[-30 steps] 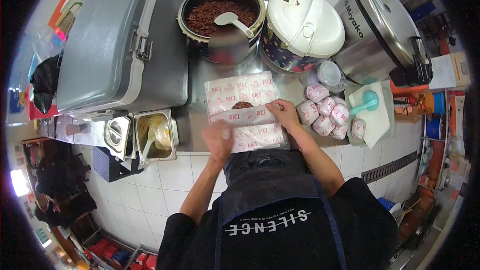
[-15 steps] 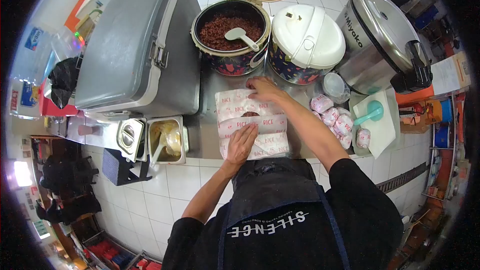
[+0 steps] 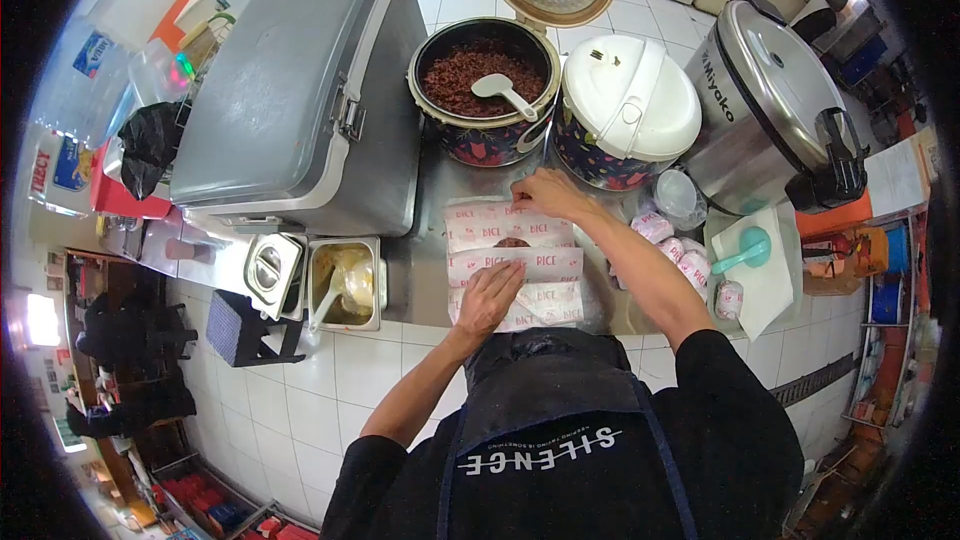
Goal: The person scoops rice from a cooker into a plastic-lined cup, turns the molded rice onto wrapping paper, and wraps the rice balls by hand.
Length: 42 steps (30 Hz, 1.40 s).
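Note:
Printed paper sheets [image 3: 520, 230] lie on the steel counter, the upper one with its near edge folded up against a small mound of dark red rice [image 3: 513, 242]. My left hand [image 3: 490, 295] rests with its fingers stretched out on the folded part. At the far edge of the paper, my right hand [image 3: 545, 192] has its fingertips pressed together on the sheet's edge. Beyond it stands an open rice cooker [image 3: 480, 145] of dark red rice, with a white paddle [image 3: 505, 92] on top.
Wrapped packets [image 3: 690, 258] lie right of my right forearm, near a teal scoop [image 3: 745, 250]. A large grey cooler box [image 3: 290, 90] stands left, behind a steel food pan [image 3: 345, 285]. A white-lidded cooker [image 3: 630, 95] and a steel Miyako container [image 3: 765, 105] stand behind. A person is far right.
The view has shifted. My right hand went from the fold's right end to the paper's far edge. My left hand moved from the fold's left end to its middle and flattened there.

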Motion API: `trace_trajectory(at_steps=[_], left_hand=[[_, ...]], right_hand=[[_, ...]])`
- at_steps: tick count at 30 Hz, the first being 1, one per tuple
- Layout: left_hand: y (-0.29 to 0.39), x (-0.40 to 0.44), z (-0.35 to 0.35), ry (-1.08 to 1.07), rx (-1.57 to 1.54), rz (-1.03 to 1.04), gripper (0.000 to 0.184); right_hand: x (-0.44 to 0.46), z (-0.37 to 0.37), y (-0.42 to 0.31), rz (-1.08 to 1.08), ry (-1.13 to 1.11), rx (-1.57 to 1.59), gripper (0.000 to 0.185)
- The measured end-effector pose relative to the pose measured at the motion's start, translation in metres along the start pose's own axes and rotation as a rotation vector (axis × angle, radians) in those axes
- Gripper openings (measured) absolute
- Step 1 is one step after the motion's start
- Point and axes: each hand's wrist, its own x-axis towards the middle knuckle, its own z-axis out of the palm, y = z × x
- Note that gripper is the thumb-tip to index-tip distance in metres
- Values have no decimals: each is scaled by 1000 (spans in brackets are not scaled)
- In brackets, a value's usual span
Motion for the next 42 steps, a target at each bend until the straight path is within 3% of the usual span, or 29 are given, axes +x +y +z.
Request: trace_trajectory(at_steps=[3, 6, 9, 15, 18, 28, 40, 42], left_hand=[[-1, -1, 0, 1, 2, 8, 36], [0, 0, -2, 2, 13, 10, 35], [1, 1, -2, 8, 7, 1, 35], [-1, 0, 2, 20, -5, 10, 36], [-1, 2, 2, 13, -24, 12, 37], [-14, -6, 18, -44, -132, -7, 24], [-19, -10, 19, -25, -136, -55, 14], [-19, -14, 2, 44, -183, 35, 18]], right_hand=[[-6, 5, -5, -14, 46, -85, 26], [-15, -4, -21, 87, -134, -85, 27], [-28, 24, -11, -351, 339, -299, 29], [-67, 32, -34, -450, 542, -331, 29], [-89, 50, -39, -472, 517, -232, 25], [-107, 100, -61, -284, 518, -118, 24], [-116, 107, -65, -286, 550, -110, 25], [-120, 108, -64, -288, 538, -92, 24]])
